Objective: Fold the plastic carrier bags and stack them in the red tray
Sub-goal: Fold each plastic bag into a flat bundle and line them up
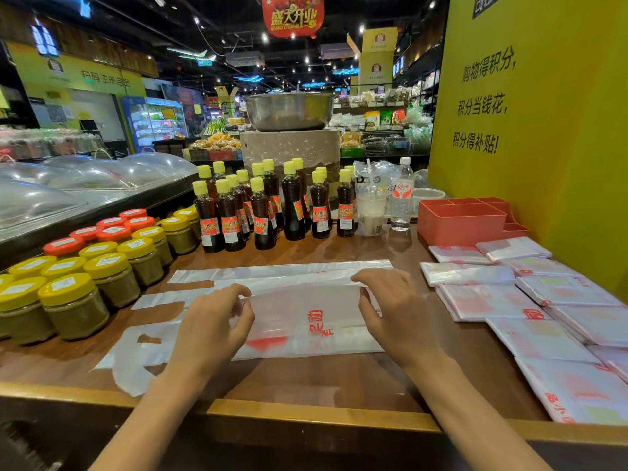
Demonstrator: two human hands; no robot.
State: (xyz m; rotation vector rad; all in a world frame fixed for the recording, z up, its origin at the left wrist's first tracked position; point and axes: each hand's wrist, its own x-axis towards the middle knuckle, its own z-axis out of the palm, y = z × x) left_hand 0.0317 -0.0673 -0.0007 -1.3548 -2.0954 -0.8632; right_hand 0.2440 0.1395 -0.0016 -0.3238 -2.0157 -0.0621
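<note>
A clear plastic carrier bag [299, 321] with red print lies flat across the wooden counter, its handles pointing left. My left hand [210, 328] sits on the bag's left part, fingers curled and pinching a fold of the film. My right hand [394, 311] is on the bag's right end, fingers bent over the folded edge and thumb at the film. A red tray [462, 222] with compartments stands at the back right by the yellow wall. Several folded bags [530, 300] lie spread on the counter to the right, in front of the tray.
Dark sauce bottles [268, 205] with yellow caps stand behind the bag. Jars [102, 263] with yellow and red lids fill the left side. A drink cup [370, 212] and a water bottle [401, 198] stand left of the tray. The counter's front edge [306, 416] runs below my wrists.
</note>
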